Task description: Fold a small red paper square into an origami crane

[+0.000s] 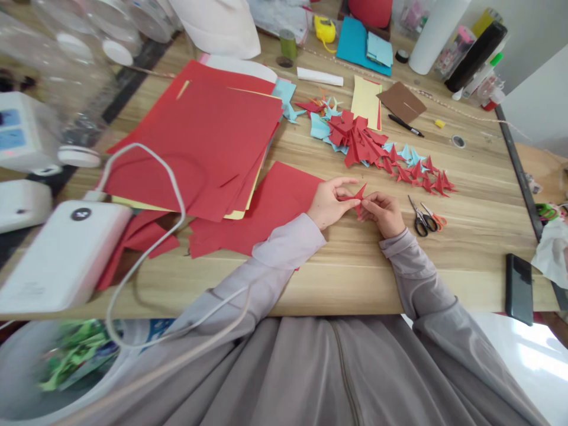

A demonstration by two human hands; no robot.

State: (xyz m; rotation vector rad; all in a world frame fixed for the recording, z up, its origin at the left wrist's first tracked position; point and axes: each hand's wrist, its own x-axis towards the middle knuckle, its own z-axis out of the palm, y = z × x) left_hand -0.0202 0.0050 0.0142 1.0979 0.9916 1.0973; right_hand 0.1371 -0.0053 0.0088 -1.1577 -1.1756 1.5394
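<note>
My left hand [327,201] and my right hand [385,212] meet over the wooden table [470,195], both pinching a small folded red paper figure [357,194]. The fingers of each hand are closed on it, the left at its left tip, the right at its lower right part. Beyond the hands lies a heap of folded red and light blue paper figures [377,151]. A flat red sheet [273,204] lies under my left wrist.
A stack of red paper sheets [199,139] covers the left of the table. Scissors [423,218] lie right of my right hand. A black phone [519,288] sits at the right front edge. A white power bank [66,254] with cable lies at left. A black pen [405,125] lies farther back.
</note>
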